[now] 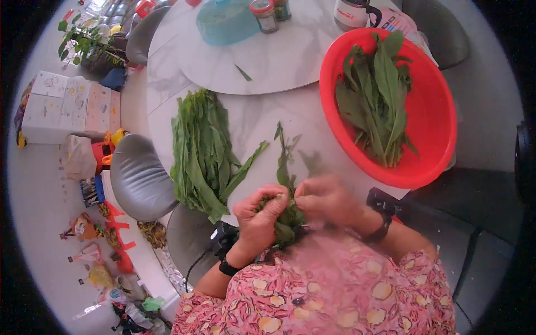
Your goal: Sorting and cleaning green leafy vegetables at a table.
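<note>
Near the table's front edge, my left hand (pixel 261 213) is closed on a leafy green stalk (pixel 283 167), whose leaves reach above and below the fingers. My right hand (pixel 326 199) is beside it, blurred, with its fingertips at the same greens; whether it grips a leaf is not clear. A large pile of long green leaves (pixel 201 155) lies on the marble-patterned table (pixel 251 115), left of my hands. At the right, a red plastic basin (pixel 433 121) holds a bunch of broad green leaves (pixel 383 96).
A raised round turntable (pixel 289 54) carries a teal mesh food cover (pixel 226 21), lidded glass jars (pixel 264 19), a leaf scrap (pixel 243 73) and a mug (pixel 351 14). Grey chairs (pixel 140 176) stand around the table. Boxes (pixel 71 104) and bags (pixel 100 274) are on the left.
</note>
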The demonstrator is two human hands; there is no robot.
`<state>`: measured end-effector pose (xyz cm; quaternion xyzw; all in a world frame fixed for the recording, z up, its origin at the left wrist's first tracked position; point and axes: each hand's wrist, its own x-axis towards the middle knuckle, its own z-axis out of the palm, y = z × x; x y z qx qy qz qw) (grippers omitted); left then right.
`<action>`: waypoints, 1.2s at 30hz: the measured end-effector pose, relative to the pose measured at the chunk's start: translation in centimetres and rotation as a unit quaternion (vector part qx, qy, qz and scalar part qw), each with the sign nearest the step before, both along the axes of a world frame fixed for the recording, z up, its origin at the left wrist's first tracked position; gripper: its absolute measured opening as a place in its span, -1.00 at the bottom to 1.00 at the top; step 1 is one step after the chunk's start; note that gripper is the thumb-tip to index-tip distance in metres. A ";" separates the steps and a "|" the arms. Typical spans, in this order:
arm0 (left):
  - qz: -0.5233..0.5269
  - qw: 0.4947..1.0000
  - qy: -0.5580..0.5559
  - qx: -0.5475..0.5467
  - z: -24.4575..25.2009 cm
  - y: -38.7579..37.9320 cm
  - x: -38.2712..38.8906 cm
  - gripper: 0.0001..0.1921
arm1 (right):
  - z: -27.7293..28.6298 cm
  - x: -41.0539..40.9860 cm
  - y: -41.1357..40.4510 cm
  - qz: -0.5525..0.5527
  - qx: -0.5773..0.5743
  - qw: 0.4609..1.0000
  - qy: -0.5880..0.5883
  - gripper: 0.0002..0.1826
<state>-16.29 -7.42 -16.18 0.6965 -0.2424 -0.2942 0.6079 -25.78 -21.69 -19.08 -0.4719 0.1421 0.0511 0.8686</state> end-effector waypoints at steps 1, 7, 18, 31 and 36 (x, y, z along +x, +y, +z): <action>0.037 0.999 0.008 -0.001 0.4 0.1 0.0 -0.94 | -0.5 -0.2 0.1 0.014 -0.021 1.000 -0.008 -0.86; 0.154 0.988 -0.011 -0.005 5.5 2.7 2.7 -0.87 | -5.6 -2.1 -1.3 0.027 -0.239 0.970 -0.034 -0.80; 0.189 0.890 -0.412 0.045 13.6 8.1 8.8 -0.90 | -8.2 -4.8 -1.8 -0.028 -0.380 0.921 0.087 -0.69; -0.149 0.774 -0.475 0.392 -12.8 -2.9 10.3 -0.90 | -8.6 -5.1 -0.9 0.038 -0.552 0.827 0.099 -0.66; -0.146 0.786 -0.490 0.347 -13.2 -2.1 10.7 -0.91 | -8.1 -4.3 -1.0 -0.049 -0.565 0.824 0.003 -0.67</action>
